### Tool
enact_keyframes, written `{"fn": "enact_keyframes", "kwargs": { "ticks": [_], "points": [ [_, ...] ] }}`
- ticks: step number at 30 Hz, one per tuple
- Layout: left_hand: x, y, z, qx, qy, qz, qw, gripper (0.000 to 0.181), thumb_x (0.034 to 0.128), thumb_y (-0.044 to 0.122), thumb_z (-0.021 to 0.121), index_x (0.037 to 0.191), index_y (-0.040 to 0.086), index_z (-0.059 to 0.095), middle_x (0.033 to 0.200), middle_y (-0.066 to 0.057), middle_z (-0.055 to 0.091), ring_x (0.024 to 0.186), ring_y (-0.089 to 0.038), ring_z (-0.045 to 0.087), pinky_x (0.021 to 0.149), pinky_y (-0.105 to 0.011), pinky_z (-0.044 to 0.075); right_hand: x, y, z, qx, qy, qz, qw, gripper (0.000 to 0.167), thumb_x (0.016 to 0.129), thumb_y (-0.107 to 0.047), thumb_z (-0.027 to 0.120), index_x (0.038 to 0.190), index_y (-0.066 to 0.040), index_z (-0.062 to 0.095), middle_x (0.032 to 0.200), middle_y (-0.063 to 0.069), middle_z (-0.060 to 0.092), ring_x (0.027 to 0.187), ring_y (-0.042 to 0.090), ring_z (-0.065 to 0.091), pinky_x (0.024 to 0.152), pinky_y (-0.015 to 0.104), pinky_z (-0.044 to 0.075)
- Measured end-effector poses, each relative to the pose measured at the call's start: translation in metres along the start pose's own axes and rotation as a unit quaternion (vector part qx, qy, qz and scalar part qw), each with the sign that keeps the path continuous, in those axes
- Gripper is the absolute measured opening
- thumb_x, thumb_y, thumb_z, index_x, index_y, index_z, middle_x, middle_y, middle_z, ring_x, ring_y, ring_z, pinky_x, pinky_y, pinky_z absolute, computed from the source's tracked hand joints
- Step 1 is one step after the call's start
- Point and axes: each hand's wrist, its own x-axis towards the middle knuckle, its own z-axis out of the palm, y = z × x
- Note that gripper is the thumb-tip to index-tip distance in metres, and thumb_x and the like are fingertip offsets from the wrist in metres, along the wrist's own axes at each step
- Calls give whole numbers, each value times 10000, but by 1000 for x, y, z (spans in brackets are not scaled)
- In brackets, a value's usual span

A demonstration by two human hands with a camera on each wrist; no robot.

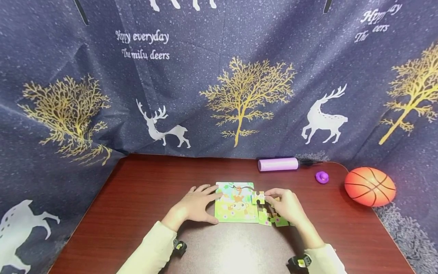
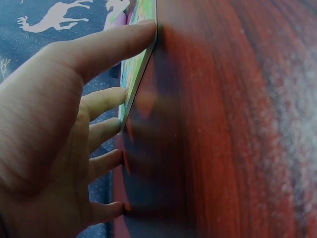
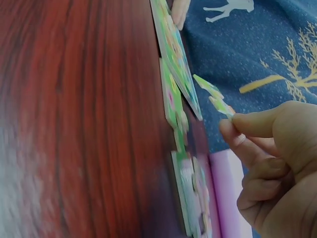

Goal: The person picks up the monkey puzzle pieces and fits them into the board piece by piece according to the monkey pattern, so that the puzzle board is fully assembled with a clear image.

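Firmly enough, the right hand (image 1: 286, 205) has its grip on a puzzle piece (image 1: 258, 197), pinched between thumb and index finger while the other fingers curl in toward the palm. The piece is tilted and raised just off the surface, above the right edge of the puzzle board (image 1: 236, 214).

The left hand (image 1: 196, 204) lies at the board's left edge with its grip slack and its fingers spread, holding nothing between them; the thumb touches near the lower left corner, the index fingertip reaches onto the edge, and the little finger lies outside it. The board sits flat around the middle of the table (image 1: 154, 186), showing a monkey's face among green leaves.

Just beside the board's right edge are loose pieces (image 1: 264, 218), some partly hidden under the right hand.

Further out, a lilac pump (image 1: 278, 164) with a black end lies along the table's far edge, right of centre. Near the far right corner is a small purple toy (image 1: 322, 177), and an orange ball (image 1: 370, 186) with black lines stands by the right edge. Behind the far edge hangs a dark blue cloth (image 1: 191, 87) printed with white deer and golden trees.
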Motion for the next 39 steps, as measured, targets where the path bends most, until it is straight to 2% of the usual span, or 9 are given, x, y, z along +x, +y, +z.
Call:
{"fn": "enact_keyframes", "kwargs": {
  "ticks": [3,7,14,19,24,29,31,36,39],
  "points": [
    [0,0,-1,-21,8,3,10000,943,789,672,780,1589,294,455,1686,0,300,1538,-307,253,1176,-664,225,1,-5,7,-5,-37,5,10000,90,951,-225,766,1024,-181,796,692,-30,695,482,110,560,478,302,453],
    [0,1,-3,-69,-1,11,10000,940,793,666,781,1588,283,459,1684,-9,304,1539,-319,250,1174,-674,218,3,-13,17,216,-201,39,9996,71,951,-199,764,1007,-165,791,693,-23,692,457,111,557,424,281,428],
    [1,1,-5,-31,1,53,10000,943,795,672,775,1588,270,460,1677,-23,318,1530,-321,266,1173,-665,226,8,-24,38,338,-278,-160,9989,59,933,-142,775,978,-165,805,840,-61,744,729,82,652,650,308,514],
    [0,2,-4,-35,7,31,10000,943,803,666,771,1596,272,446,1681,-23,310,1532,-319,262,1175,-666,222,10,-35,52,455,-467,-194,9977,74,935,-153,773,991,-179,814,852,-83,743,696,102,637,634,328,503],
    [0,2,-2,-3,8,-2,10000,947,800,673,767,1597,277,443,1683,-16,305,1533,-314,260,1174,-667,223,10,-46,63,408,-501,-405,9971,77,931,-157,769,978,-184,824,935,-69,757,765,84,644,743,368,525],
    [0,1,-1,13,-23,-7,10000,947,800,677,761,1599,285,438,1688,-11,296,1538,-309,252,1178,-663,218,12,-55,71,433,-589,-352,9967,89,942,-164,752,999,-161,820,859,-54,747,545,84,614,641,330,528],
    [0,1,-1,5,-31,9,10000,937,806,673,759,1599,292,438,1690,-13,290,1540,-308,248,1178,-666,215,13,-57,74,334,-552,-387,9972,97,935,-162,745,995,-148,821,855,-46,747,534,84,602,635,334,532],
    [0,0,0,-29,16,78,10000,898,815,661,761,1589,329,449,1687,-36,295,1538,-327,249,1167,-691,210,15,-64,81,63,-397,-184,9990,84,897,-181,754,935,-172,829,883,-52,748,753,95,624,771,387,544],
    [0,0,1,-30,40,101,9999,858,816,659,761,1570,366,474,1689,-45,295,1537,-342,252,1159,-705,210,15,-66,85,29,-365,68,9993,77,889,-198,762,925,-191,830,874,-51,746,788,126,639,770,407,543]
  ]
}}
